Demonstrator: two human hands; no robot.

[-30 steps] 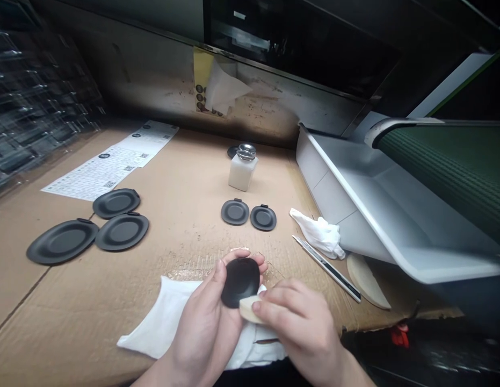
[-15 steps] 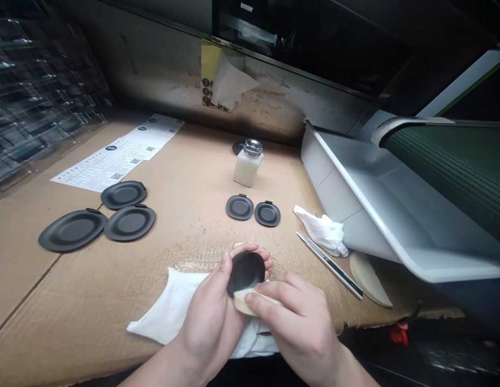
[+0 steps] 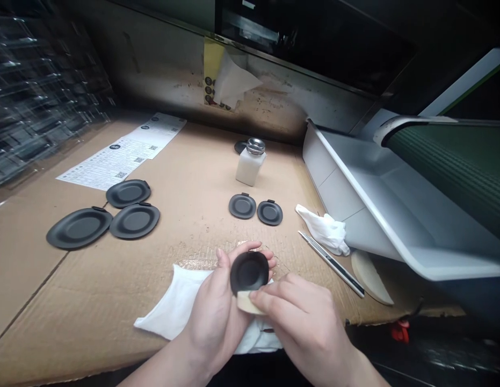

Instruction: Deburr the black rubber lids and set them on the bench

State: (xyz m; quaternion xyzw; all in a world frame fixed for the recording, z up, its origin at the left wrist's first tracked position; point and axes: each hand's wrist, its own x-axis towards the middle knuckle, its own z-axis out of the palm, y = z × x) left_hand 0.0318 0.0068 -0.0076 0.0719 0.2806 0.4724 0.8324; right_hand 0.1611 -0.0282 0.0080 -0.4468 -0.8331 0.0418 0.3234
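Observation:
In my left hand, cupped palm up, lies a small black rounded dish-shaped cover, its hollow side facing me. The thumb is at its left edge and the fingers curl behind it. My right hand pinches a cream-coloured felt-like pad against the cover's lower edge. Below both hands a white cloth is spread on the cardboard, partly hidden by them. Two similar black covers lie just beyond my hands, and a group of three black covers rests to the left.
A pump-top bottle stands farther back, another dark piece behind it. On the right are a crumpled white cloth, a utility knife, a second cream pad and a grey bin. Printed sheets and stacked clear trays occupy the left.
The pad has slid slightly down toward the cover's lower edge, so more of the black surface shows. The whole view has shifted a little.

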